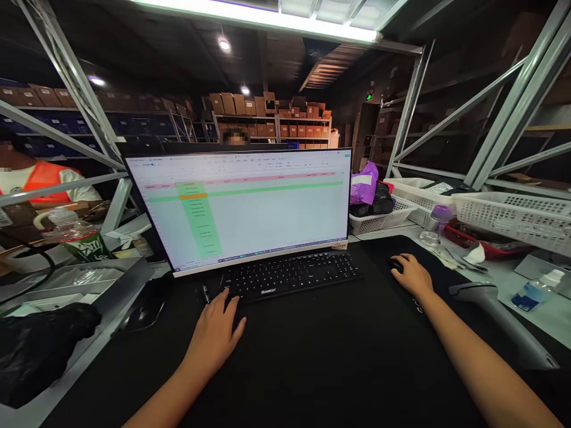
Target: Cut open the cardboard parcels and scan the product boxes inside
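My left hand (217,329) lies flat on the black desk mat (321,356), fingers stretched out and touching the near left corner of the black keyboard (292,273). It holds nothing. My right hand (411,274) is cupped over a black mouse (396,266) to the right of the keyboard. Behind the keyboard stands a wide monitor (243,205) showing a spreadsheet with green and pink bands.
White plastic baskets (513,217) and purple and black bags (368,190) sit at the right. A grey handheld scanner (486,297) and a small spray bottle (535,291) lie by my right arm. A water bottle (74,232), black bag (40,351) and metal rack struts are at left. A person in an orange vest (42,181) sits at far left.
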